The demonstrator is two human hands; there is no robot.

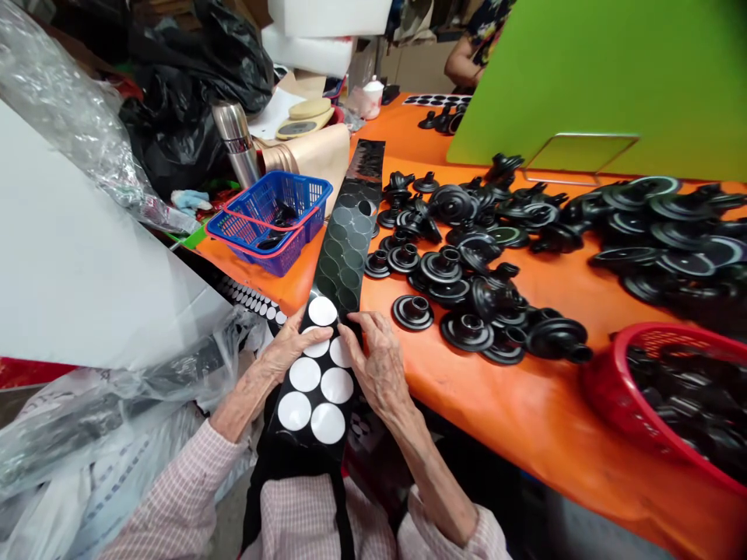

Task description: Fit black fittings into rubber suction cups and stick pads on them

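Observation:
A long black sticker strip point(344, 245) runs from the orange table down towards my lap. Its near part carries several white round stickers point(304, 375) in two columns; the far part shows bare circular outlines. My left hand point(283, 354) grips the strip's left edge, thumb lying over a white sticker. On the right edge, my right hand point(379, 365) is closed, with thumb and forefinger at the strip near the topmost white sticker. Its other fingertips are partly hidden. Just right of the strip lie black round plastic parts with short stems point(412, 311).
A blue basket point(315, 225) holding small dark pieces stands left of the strip. A red basket point(601, 381) full of black parts sits at right. Behind are a steel flask point(236, 144), a kitchen scale point(304, 124), a green board point(612, 85) and another person's arm point(461, 66).

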